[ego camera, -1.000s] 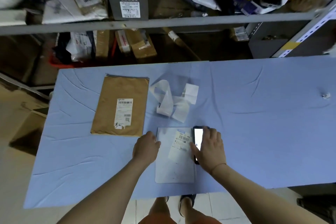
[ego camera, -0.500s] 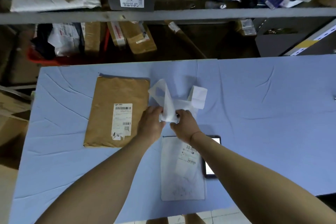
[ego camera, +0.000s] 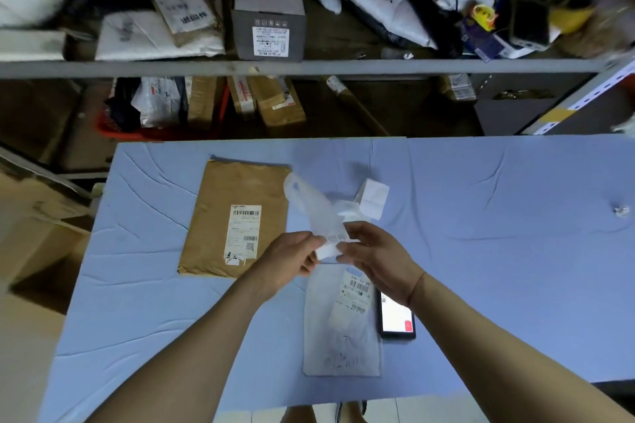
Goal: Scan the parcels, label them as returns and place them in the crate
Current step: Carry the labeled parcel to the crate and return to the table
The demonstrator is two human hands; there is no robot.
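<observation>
Blue table [ego camera: 481,251], label strip [ego camera: 323,216] now lifted above white parcel [ego camera: 340,336], both hands' fingers [ego camera: 319,244] still pinching it

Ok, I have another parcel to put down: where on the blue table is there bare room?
The widest bare stretch of the blue table runs right of the phone, out past a small crumpled scrap. A narrower strip lies left of the brown envelope. The middle is crowded: label strip, white parcel, both hands.
</observation>
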